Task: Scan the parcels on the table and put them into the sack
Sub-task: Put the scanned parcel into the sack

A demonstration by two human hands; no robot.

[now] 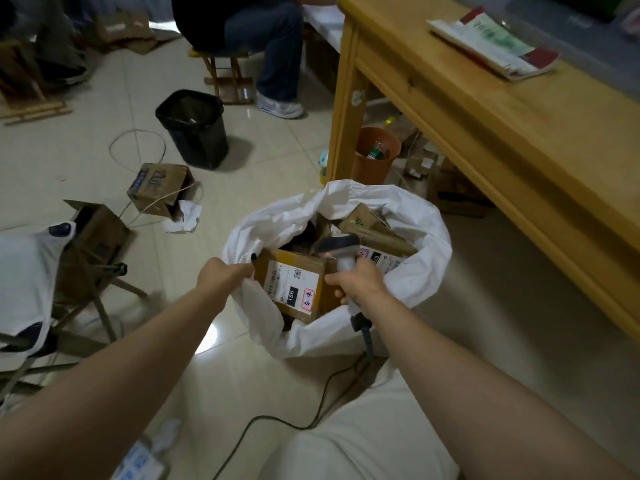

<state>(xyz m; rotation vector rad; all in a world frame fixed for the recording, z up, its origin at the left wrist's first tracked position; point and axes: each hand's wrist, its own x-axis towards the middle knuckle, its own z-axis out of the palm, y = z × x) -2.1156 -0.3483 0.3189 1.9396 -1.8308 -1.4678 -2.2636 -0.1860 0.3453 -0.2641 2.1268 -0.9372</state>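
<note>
Mid-frame, the sack (415,216) is plain white. The cardboard parcel (320,306) inside it is brown, and its white label (289,278) carries black print and a red-edged sticker (307,300). The barcode scanner (341,247) is grey, its cable (277,422) black. The wooden table (485,109) at upper right is honey-yellow. The bin (194,129) at upper left is black, and the floor tiles (270,161) are cream.

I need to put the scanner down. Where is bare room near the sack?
The wooden table is bare from its near edge up to the printed mailer. The floor tiles between the sack and the black bin are bare too. Crowded: the sack's mouth, packed with parcels, and under the table, with the orange bin and boxes.
</note>
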